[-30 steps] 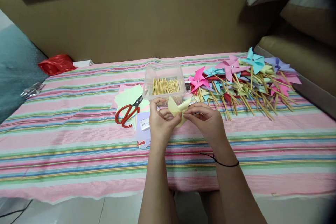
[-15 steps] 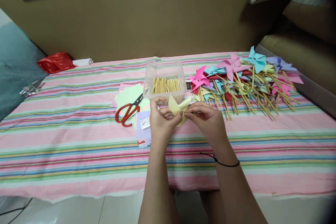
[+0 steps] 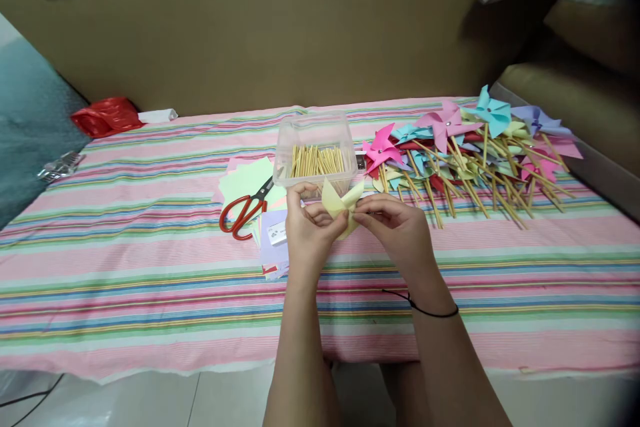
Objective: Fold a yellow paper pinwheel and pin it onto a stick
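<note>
A pale yellow paper pinwheel [image 3: 336, 200], its points folded inward, is held up between my two hands. My left hand [image 3: 313, 227] pinches it with the thumb at its middle. On the other side my right hand [image 3: 395, 223] has thumb and forefinger closed at the pinwheel's centre; whether something small is between those fingertips I cannot tell. Just beyond the hands stands a clear plastic box [image 3: 315, 125] with several short wooden sticks [image 3: 316, 161] in it. Red-handled scissors [image 3: 245, 213] lie to the left on sheets of coloured paper [image 3: 274, 253].
A heap of finished pinwheels on sticks [image 3: 460, 153] fills the right side of the striped cloth [image 3: 150, 267]. At the far left lie a red plastic bag [image 3: 107, 117] and a shiny clear packet [image 3: 61, 167]. A brown backrest [image 3: 250, 33] rises behind.
Both hands stay almost in place around the yellow pinwheel, with only slight finger movement. The whole view has shifted very slightly.
</note>
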Tool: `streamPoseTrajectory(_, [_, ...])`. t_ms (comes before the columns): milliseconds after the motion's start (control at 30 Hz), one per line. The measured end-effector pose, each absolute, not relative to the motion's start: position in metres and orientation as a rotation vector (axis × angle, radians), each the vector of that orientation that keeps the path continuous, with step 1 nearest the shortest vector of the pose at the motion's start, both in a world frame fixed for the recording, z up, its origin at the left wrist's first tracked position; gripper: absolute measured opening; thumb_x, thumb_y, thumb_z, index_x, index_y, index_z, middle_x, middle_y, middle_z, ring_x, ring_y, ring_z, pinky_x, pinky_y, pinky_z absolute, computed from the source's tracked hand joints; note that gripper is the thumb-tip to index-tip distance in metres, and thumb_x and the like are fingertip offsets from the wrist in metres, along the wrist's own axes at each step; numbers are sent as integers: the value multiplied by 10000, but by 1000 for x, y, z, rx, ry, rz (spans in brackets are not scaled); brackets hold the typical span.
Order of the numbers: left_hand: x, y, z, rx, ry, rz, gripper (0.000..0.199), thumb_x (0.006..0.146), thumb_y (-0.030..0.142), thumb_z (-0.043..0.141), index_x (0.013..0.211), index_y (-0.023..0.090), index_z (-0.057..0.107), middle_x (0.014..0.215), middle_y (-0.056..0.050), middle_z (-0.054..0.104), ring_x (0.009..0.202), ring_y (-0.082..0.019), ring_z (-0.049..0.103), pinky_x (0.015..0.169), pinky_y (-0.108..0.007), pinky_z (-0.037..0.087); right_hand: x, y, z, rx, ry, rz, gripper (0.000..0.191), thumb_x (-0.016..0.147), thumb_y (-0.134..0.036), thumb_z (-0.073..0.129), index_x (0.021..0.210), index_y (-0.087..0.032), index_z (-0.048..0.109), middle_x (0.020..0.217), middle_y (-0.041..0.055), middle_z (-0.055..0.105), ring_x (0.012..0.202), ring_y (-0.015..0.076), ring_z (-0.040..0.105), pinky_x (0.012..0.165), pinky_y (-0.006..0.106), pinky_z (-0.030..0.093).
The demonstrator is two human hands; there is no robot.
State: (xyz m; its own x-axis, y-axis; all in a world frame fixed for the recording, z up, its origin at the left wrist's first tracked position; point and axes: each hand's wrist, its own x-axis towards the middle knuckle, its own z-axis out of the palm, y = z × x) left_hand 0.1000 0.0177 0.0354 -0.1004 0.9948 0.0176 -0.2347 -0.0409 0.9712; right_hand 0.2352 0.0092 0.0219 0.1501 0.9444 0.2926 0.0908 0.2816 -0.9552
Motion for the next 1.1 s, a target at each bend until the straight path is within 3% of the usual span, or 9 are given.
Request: streamPoseTrajectory(1100, [99, 19, 35, 1060, 1062, 1399, 558, 602, 104, 733, 983, 253, 353, 623, 70, 668, 467, -97, 622, 473, -160, 468, 233, 9, 21, -1134, -1286, 774, 71, 739, -162, 726, 715, -228, 730, 863, 46, 672, 899, 207, 640, 717, 338, 549])
